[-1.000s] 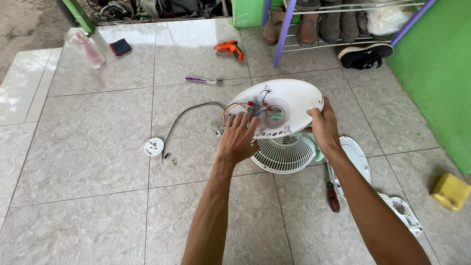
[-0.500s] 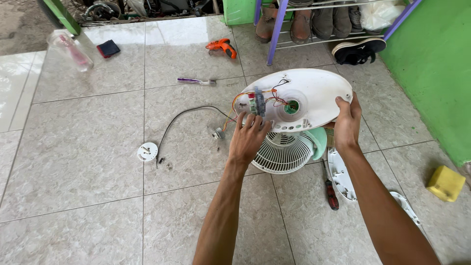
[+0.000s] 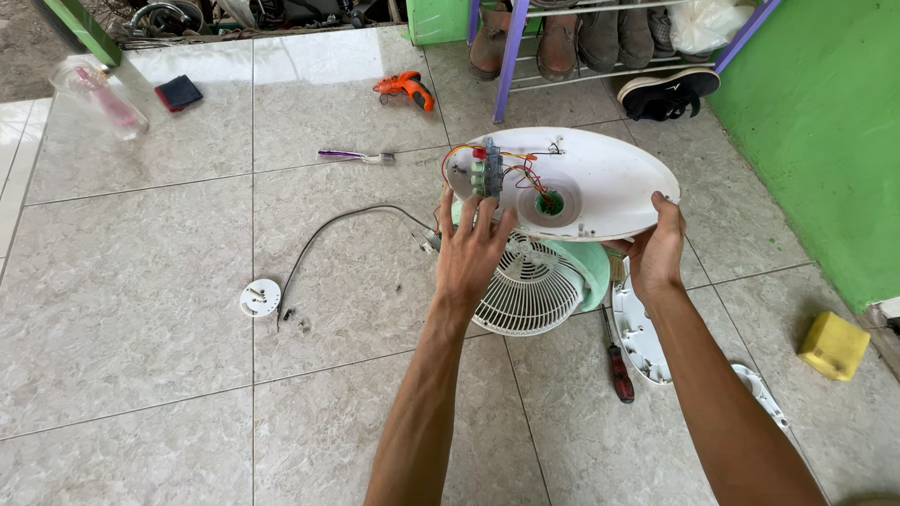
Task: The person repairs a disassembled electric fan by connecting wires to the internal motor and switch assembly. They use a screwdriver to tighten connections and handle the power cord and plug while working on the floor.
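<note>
The white oval fan base (image 3: pixel 600 187) is held upturned above the tiled floor (image 3: pixel 141 300), over the fan grille (image 3: pixel 530 286). The right hand (image 3: pixel 656 248) clamps its rim; the left hand (image 3: pixel 473 248), fingers spread, touches the switch block (image 3: pixel 487 173). A weak rim grip could drop the base; a careless fingertip could snag the thin red wires (image 3: pixel 525 173).

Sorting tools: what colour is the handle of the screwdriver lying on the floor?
Red and black screwdriver handle, head view.
</note>
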